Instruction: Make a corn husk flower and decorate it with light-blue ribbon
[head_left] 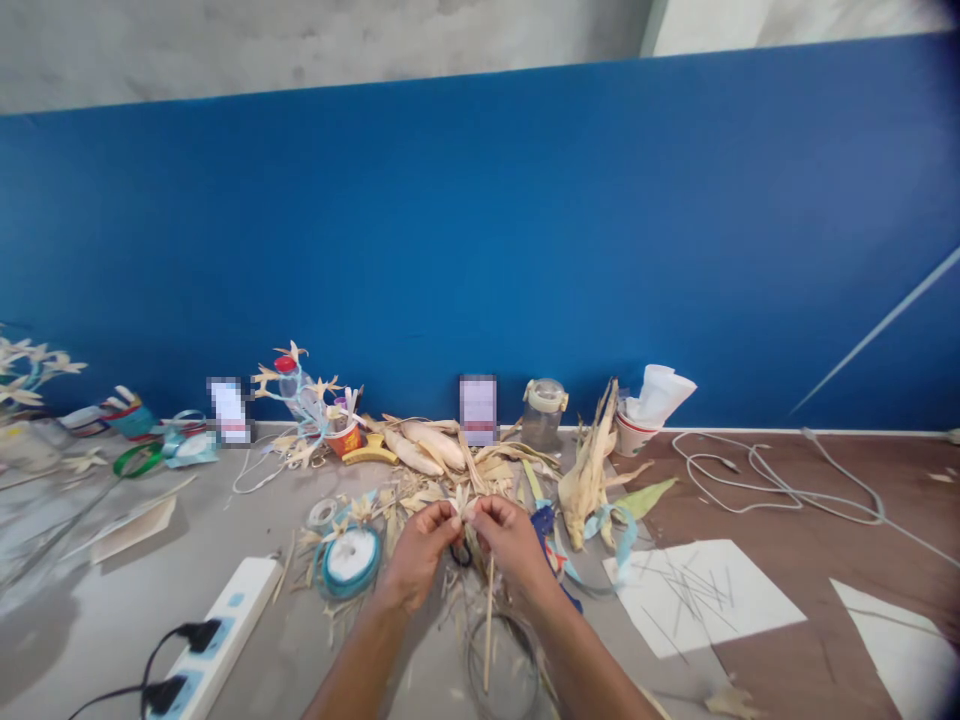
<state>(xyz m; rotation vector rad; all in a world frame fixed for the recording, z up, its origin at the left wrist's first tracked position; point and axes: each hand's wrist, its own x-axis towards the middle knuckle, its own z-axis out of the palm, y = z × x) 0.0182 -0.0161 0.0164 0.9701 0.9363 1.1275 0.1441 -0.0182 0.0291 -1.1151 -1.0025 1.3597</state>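
Observation:
Both my hands meet in the middle of the head view, above a litter of husk scraps. My left hand (pixel 417 556) and my right hand (pixel 513 540) pinch a small pale corn husk flower (pixel 460 498) between thumbs and fingertips. Its pointed petals stick up between them; its base is hidden by the fingers. Under the hands, a black loop (pixel 461 556) shows partly. Below my right hand a thin wooden stick (pixel 489 630) lies across a coil of wire (pixel 471 660). A teal ribbon spool (pixel 351 556) lies left of my left hand.
Husked corn cobs (pixel 431 446), dried husks (pixel 589 480), a phone (pixel 478 410) and a lidded jar (pixel 544 415) line the back by the blue partition (pixel 480 240). A power strip (pixel 225 630) lies front left. Paper (pixel 705 595) with thin wires and white cables (pixel 780 480) are right.

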